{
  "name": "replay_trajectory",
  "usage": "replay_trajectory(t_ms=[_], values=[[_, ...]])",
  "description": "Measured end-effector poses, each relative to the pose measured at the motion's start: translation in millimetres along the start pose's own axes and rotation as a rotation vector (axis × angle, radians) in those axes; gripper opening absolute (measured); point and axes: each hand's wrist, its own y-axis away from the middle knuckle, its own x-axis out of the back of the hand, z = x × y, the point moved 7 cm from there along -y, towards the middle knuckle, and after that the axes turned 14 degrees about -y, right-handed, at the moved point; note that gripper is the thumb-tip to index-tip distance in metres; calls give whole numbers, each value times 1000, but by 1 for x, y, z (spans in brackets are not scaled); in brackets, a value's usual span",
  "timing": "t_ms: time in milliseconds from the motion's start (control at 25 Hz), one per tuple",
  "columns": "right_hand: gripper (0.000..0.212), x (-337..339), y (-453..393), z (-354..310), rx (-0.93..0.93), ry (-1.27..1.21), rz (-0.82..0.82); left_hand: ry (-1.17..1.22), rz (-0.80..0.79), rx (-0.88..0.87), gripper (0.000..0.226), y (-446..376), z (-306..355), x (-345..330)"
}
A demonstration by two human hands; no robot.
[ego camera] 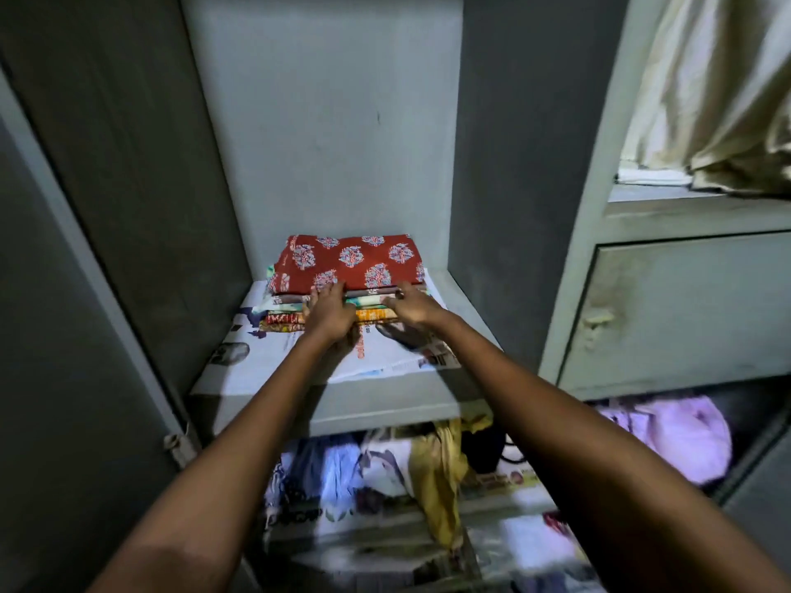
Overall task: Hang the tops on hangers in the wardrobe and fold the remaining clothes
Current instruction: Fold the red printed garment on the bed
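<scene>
A stack of folded clothes (284, 312) lies on a newspaper-lined wardrobe shelf (385, 404). Its top piece is a red cloth with a pale floral print (349, 261). My left hand (329, 312) presses against the stack's front edge near the middle, fingers straight and touching the folds. To the right, my right hand (413, 306) lies flat against the same front edge, fingertips at the layers under the red cloth. Both arms reach in from below.
Grey wardrobe walls close the shelf in on the left, back and right. Below the shelf lie loose clothes, among them a yellow garment (441, 477) and a lilac one (680, 438). A cream curtain (719, 92) hangs at upper right above a closed panel (685, 310).
</scene>
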Motion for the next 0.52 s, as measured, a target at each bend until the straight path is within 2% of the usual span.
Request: replay_trajectory(t_ms=[80,120,280,440,520], values=[[40,3,40,3,-49,-274,-34,381,52,21,47,33,26,4],[37,5,60,7,-45,-343,-48,493,39,20,45,51,40,2],[40,24,124,38,-47,-398,19,694,2,2,33,120,73,-15],[34,59,229,65,-35,-489,141,934,-29,48,12,211,103,-35],[38,81,282,90,-58,-514,204,964,-78,29,17,265,128,-44]])
